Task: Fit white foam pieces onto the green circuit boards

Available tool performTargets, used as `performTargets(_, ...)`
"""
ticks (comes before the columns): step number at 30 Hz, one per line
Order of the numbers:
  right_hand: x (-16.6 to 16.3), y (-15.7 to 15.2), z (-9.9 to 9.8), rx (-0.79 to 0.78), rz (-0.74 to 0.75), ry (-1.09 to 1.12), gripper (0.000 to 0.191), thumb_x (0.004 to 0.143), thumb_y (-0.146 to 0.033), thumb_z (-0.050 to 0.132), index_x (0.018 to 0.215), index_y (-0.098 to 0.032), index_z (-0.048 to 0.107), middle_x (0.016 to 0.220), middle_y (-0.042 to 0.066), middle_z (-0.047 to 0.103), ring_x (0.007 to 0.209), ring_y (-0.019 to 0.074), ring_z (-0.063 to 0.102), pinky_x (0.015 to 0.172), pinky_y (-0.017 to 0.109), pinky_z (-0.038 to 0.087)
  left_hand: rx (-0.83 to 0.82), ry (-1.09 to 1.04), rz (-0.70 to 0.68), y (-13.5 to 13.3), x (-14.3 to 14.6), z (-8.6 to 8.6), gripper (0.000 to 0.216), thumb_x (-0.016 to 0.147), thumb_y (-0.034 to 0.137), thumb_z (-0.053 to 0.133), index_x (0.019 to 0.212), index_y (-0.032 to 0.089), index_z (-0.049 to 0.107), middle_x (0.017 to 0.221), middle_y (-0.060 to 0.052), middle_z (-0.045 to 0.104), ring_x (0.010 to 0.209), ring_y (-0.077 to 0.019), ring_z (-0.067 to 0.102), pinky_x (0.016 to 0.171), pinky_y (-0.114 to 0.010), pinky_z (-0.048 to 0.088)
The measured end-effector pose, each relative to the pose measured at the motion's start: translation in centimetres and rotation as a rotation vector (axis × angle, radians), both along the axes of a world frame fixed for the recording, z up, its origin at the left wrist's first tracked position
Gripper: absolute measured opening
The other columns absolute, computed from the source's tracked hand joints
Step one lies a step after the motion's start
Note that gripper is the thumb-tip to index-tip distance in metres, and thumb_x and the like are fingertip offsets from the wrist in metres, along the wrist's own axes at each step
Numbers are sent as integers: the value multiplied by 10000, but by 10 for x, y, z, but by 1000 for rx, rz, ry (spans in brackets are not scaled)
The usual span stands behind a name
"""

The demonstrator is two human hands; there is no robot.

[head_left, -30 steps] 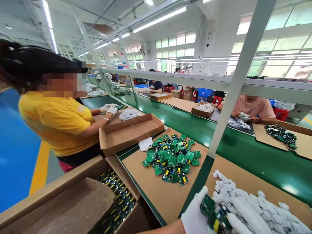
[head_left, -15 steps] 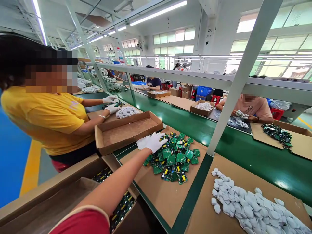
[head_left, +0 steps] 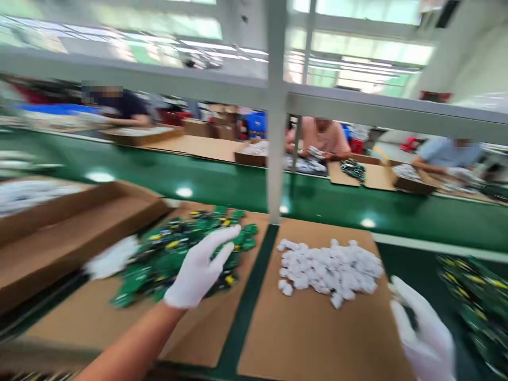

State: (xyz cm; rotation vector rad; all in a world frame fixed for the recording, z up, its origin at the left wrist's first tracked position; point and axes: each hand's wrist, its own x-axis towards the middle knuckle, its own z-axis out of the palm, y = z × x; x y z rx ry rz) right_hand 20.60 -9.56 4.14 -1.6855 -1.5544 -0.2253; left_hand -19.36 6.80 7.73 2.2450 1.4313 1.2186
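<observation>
My left hand [head_left: 202, 267], in a white glove, reaches over a heap of green circuit boards [head_left: 170, 248] on cardboard. Its fingers are stretched out with the thumb apart, and no item shows in it. At the right, my gloved right hand [head_left: 426, 330] is curled, thumb and fingertips close together, by the edge of the cardboard sheet [head_left: 313, 338]. Blur hides what it pinches. Small white pieces [head_left: 329, 267] lie piled on that sheet, left of my right hand. A white, flat, blurred item [head_left: 113, 257] lies at the left of the boards.
A long cardboard tray [head_left: 79, 217] stands at the left. More circuit boards [head_left: 476, 307] lie at the far right. An upright white post [head_left: 274, 121] rises between the two cardboard sheets. Across the green conveyor [head_left: 222, 182], several people sit working, among them one in a pink shirt [head_left: 325, 138].
The view has swung right, and the co-worker in yellow is out of sight. My right hand has come into view. My left hand is now over the right part of the board heap.
</observation>
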Motion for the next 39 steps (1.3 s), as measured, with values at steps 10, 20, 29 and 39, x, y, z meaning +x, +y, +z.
performTargets(10,89,-62,-21,-310,-714,-341,497,840,-395,518,1265,-138,530,1389,184,384,1309,413,234,995,573,287,119,188,-1061,-74,164,-65,226,864,215,485,1036,269,622,967,12,713,842,-130,673,756,-207,552)
performTargets(20,147,-119,-65,-350,-904,-175,517,844,-486,479,1222,-144,563,1325,173,450,1217,345,377,1002,516,304,132,197,-979,-69,162,-81,260,830,259,514,1053,309,639,974,27,716,851,-137,684,766,-175,552)
performTargets(29,107,-62,-65,-345,-650,-125,629,851,-504,480,1335,-105,430,1388,178,412,1297,296,339,1044,453,324,138,197,-1000,-67,162,-81,304,823,237,505,1100,307,609,997,29,712,860,-131,683,777,-161,543)
performTargets(39,109,-44,-48,-507,-440,-120,663,735,-471,647,1314,-190,486,1330,130,492,1253,303,399,1032,441,333,78,227,-974,-71,163,-82,270,834,224,518,1067,313,621,996,32,706,885,-134,675,786,-190,554)
